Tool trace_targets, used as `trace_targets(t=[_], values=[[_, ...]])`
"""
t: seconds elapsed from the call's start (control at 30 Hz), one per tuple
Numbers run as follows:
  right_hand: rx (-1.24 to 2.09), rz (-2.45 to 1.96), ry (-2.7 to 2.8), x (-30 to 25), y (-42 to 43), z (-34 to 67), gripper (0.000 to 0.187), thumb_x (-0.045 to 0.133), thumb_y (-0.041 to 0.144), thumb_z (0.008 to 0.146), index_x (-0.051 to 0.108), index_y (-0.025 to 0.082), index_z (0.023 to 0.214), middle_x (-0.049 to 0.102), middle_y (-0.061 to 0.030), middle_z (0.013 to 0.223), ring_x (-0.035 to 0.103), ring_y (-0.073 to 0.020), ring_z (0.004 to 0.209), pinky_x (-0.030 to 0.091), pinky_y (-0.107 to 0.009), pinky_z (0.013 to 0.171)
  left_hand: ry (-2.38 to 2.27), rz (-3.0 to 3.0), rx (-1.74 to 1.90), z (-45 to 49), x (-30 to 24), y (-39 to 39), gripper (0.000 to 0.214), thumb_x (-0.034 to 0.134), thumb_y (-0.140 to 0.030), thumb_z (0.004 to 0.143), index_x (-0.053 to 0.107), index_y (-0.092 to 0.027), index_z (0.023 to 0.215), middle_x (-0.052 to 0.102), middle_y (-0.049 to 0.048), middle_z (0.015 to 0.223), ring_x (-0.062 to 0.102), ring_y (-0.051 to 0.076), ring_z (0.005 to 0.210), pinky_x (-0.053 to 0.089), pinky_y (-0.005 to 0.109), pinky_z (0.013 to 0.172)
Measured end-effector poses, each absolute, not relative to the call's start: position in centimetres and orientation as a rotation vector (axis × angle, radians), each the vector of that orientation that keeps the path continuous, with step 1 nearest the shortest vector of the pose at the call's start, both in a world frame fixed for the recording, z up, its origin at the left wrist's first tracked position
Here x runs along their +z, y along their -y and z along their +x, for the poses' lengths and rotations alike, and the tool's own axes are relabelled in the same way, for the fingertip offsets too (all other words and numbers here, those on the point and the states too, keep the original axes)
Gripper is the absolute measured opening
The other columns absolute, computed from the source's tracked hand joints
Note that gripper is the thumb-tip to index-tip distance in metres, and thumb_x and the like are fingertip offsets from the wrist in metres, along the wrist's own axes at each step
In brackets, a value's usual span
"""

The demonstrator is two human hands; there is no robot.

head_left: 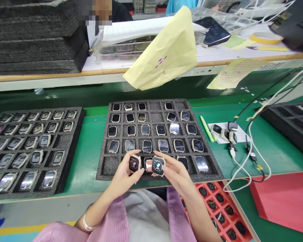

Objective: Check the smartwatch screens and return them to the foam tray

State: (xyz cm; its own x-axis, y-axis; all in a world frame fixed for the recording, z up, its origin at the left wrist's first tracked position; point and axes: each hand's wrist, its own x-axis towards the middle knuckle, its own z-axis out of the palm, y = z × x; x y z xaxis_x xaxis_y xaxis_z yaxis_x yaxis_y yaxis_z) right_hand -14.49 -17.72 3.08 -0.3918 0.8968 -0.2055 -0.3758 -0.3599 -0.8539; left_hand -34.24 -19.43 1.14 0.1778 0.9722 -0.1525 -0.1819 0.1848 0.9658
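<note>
Left hand (127, 173): grip is closing on a dark-faced watch body (134, 163), fingers pinching its case, screen facing up, held just above the near edge of the centre foam tray (104, 148).

Right hand (174, 171): grip is grasping a lit-screen watch body (158, 165), thumb and fingers pinching its pale case, held beside the other unit, the two nearly touching.

Centre foam tray: lying on the green tabletop (91, 158); most pockets are holding watch bodies, while several in the far rows and at the near left corner are standing vacant. Judging by this, the tray is well along but not finished, with both held units still out of their pockets.

Left foam tray (65, 141): sitting well apart to the left, nearly every pocket filled.

Red tray (217, 205): showing below the tabletop edge by the right forearm, holding round dark parts.

Loose items: a green pen (207, 128), a few watch bodies on a white sheet (238, 134) with cables, a yellow envelope (169, 53) hanging over the rear shelf.
</note>
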Motion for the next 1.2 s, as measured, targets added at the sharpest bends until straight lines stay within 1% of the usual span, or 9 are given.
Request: trace_targets(t=[0.1,0.2,0.33,0.63,0.8,0.9,1.0,1.1,1.2], values=[[1.916,-0.873,0.905,2.9,17.5,-14.3,0.037,0.065,0.028,0.088,0.061,0.024,0.125,0.068,-0.0109,0.116,0.066,-0.0276,0.102,0.054,-0.041,0.086,-0.900,0.951,1.019,-34.8,0.9,19.2,0.050,0.059,-0.028,0.086,0.040,-0.024,0.133,0.054,0.0039,0.095,0.060,0.017,0.079,0.052,0.025,0.061],[1.910,-0.891,0.905,2.5,17.4,-14.0,0.041,0.065,0.028,0.088,0.058,0.026,0.128,0.066,-0.0093,0.120,0.064,-0.0274,0.106,0.054,-0.043,0.088,-0.867,0.892,0.982,-35.4,0.7,19.2,0.045,0.052,-0.028,0.089,0.043,-0.022,0.133,0.057,0.0080,0.107,0.062,0.021,0.090,0.054,0.033,0.074],[1.861,-0.965,0.909,2.2,17.8,-13.9,0.052,0.065,0.028,0.086,0.049,0.027,0.136,0.066,-0.0085,0.120,0.067,-0.0263,0.100,0.055,-0.044,0.087,-0.878,0.815,0.966,-35.5,0.8,19.3,0.044,0.050,-0.026,0.089,0.045,-0.021,0.132,0.059,0.0099,0.112,0.062,0.022,0.094,0.054,0.037,0.078],[1.784,-0.996,0.942,2.6,18.5,-14.6,0.046,0.064,0.027,0.088,0.053,0.026,0.133,0.066,-0.0079,0.119,0.068,-0.0247,0.096,0.058,-0.040,0.082,-0.913,0.855,0.936,-35.0,1.4,19.5,0.043,0.051,-0.024,0.088,0.047,-0.020,0.130,0.061,0.0092,0.110,0.064,0.017,0.080,0.055,0.035,0.076],[1.754,-1.019,0.967,2.7,18.5,-14.6,0.044,0.064,0.029,0.088,0.055,0.025,0.131,0.067,-0.0089,0.117,0.069,-0.0248,0.094,0.059,-0.040,0.080,-0.936,0.899,0.921,-35.1,1.2,19.5,0.042,0.051,-0.027,0.090,0.045,-0.020,0.131,0.061,0.0095,0.107,0.063,0.021,0.091,0.055,0.036,0.078],[1.733,-1.030,0.999,2.7,18.5,-14.6,0.045,0.065,0.030,0.088,0.054,0.025,0.132,0.066,-0.0094,0.118,0.068,-0.0253,0.096,0.060,-0.040,0.079,-0.905,0.911,0.932,-35.0,1.3,19.4,0.041,0.053,-0.028,0.089,0.045,-0.019,0.129,0.059,0.0095,0.107,0.061,0.020,0.091,0.055,0.033,0.075],[1.733,-0.998,1.041,2.5,18.5,-14.7,0.052,0.065,0.032,0.088,0.048,0.026,0.137,0.063,-0.0101,0.124,0.066,-0.0261,0.102,0.058,-0.041,0.085,-0.934,0.947,0.954,-34.7,1.3,19.3,0.044,0.061,-0.027,0.084,0.045,-0.019,0.124,0.057,0.0063,0.099,0.060,0.018,0.083,0.053,0.027,0.065],[1.772,-0.923,1.067,2.3,18.7,-14.6,0.061,0.062,0.036,0.091,0.035,0.030,0.145,0.056,-0.0099,0.133,0.062,-0.0265,0.110,0.051,-0.045,0.095,-1.044,1.022,0.973,-34.3,1.3,19.3,0.043,0.066,-0.023,0.080,0.048,-0.020,0.118,0.055,0.0014,0.090,0.056,0.014,0.075,0.048,0.023,0.063],[1.811,-0.915,1.041,2.3,18.8,-14.6,0.054,0.058,0.034,0.094,0.037,0.031,0.144,0.056,-0.0096,0.134,0.062,-0.0263,0.111,0.049,-0.046,0.097,-1.098,1.057,0.967,-34.2,1.2,19.4,0.036,0.062,-0.024,0.082,0.049,-0.019,0.115,0.052,-0.0020,0.080,0.051,0.011,0.065,0.045,0.022,0.060]])
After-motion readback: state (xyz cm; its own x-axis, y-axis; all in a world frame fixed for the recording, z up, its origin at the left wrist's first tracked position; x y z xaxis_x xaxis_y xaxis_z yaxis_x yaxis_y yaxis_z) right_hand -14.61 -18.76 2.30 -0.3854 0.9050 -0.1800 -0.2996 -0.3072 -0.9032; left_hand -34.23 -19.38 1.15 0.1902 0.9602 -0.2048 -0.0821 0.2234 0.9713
